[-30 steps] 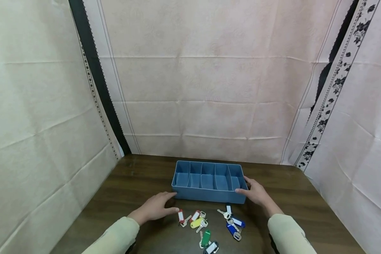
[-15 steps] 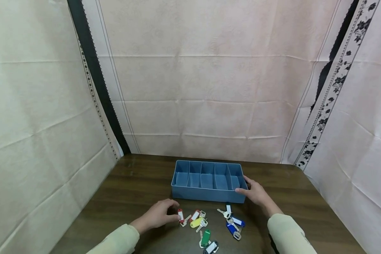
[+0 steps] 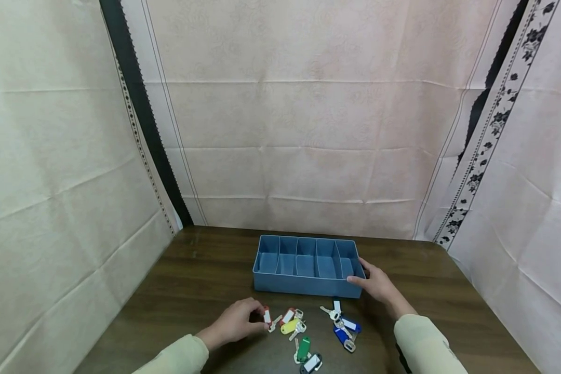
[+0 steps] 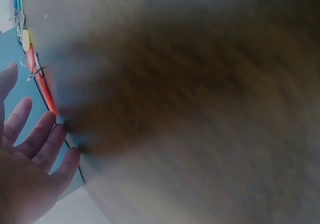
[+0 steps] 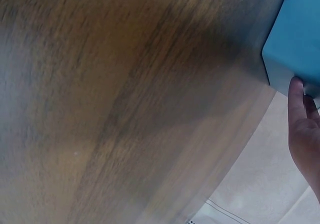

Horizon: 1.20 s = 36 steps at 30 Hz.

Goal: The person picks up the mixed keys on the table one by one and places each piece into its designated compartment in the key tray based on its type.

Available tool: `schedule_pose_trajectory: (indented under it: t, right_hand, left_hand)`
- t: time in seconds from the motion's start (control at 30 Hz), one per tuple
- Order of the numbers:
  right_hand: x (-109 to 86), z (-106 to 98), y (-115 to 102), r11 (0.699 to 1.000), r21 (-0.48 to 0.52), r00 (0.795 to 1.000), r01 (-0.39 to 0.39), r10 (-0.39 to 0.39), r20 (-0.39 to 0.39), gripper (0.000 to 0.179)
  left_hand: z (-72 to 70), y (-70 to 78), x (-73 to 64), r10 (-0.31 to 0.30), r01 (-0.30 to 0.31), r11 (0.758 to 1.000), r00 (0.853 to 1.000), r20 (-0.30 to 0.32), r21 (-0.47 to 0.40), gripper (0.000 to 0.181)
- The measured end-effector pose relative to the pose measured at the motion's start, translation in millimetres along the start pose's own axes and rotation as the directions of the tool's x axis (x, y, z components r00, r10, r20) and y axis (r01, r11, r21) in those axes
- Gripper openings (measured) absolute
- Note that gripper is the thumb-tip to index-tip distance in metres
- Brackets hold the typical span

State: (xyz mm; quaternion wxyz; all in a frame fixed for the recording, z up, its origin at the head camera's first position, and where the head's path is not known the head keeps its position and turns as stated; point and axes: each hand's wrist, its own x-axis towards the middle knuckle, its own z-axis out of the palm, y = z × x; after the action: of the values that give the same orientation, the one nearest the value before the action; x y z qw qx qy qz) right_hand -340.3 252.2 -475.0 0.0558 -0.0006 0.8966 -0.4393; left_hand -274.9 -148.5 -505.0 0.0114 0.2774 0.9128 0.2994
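Observation:
My left hand [image 3: 237, 323] is at the left end of the keys, thumb and fingertips right at a red key tag [image 3: 267, 315]. In the left wrist view its fingers [image 4: 40, 134] are spread and only slightly bent beside the red tags. My right hand [image 3: 377, 283] holds the right end of a blue divided box [image 3: 304, 284], thumb over the front rim and fingers along the end wall. Beside the first tag lie another red key tag [image 3: 287, 316] and a yellow key tag [image 3: 289, 326], each with a key.
Several blue-tagged keys [image 3: 343, 335] lie in front of the box's right part. A green key tag [image 3: 303, 349] and a black key tag [image 3: 311, 363] are nearer the front. Pale cloth [image 3: 308, 156] hangs behind the brown wooden table [image 3: 205, 280].
My left hand has moved from the box's front left corner down and slightly right to the red key tag, its thumb and fingers drawing closer together. The right hand stays on the box.

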Motion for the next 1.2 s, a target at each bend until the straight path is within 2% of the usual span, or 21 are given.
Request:
schedule_pose_trajectory:
  t: [0.23, 0.57, 0.73, 0.87, 1.07, 1.2]
  right_hand:
    - [-0.4, -0.1, 0.4, 1.000, -0.001, 1.000, 0.015, -0.015, -0.008, 0.110]
    - [1.1, 1.1, 2.2, 0.999, -0.012, 0.999, 0.031, -0.031, -0.016, 0.109]
    - [0.8, 1.5, 2.7, 1.000, -0.004, 1.000, 0.023, -0.023, -0.014, 0.109]
    - [0.1, 1.5, 2.7, 1.000, 0.002, 1.000, 0.019, -0.019, -0.011, 0.108]
    - [-1.1, 2.1, 2.8, 1.000, -0.004, 1.000, 0.016, -0.016, -0.012, 0.107]
    - [-1.1, 2.8, 2.4, 1.000, -0.007, 1.000, 0.018, -0.019, -0.017, 0.107]
  left_hand:
    - [4.9, 1.4, 1.6, 0.001, 0.000, 0.998, 1.000, -0.015, 0.055, 0.019]
    - [9.3, 6.7, -0.3, 0.031, -0.021, 0.988, 0.997, -0.065, 0.152, 0.015]
    - [9.8, 4.9, 0.6, 0.022, -0.011, 0.989, 0.997, -0.076, 0.144, 0.013]
    - [7.1, 4.3, 1.9, 0.024, -0.011, 0.992, 0.994, -0.108, 0.123, 0.013]
    - [-2.6, 7.3, 7.3, 0.023, -0.009, 0.996, 0.987, -0.162, 0.087, 0.011]
    - [-10.6, 9.6, 14.1, 0.000, 0.014, 0.997, 0.980, -0.197, 0.073, 0.012]
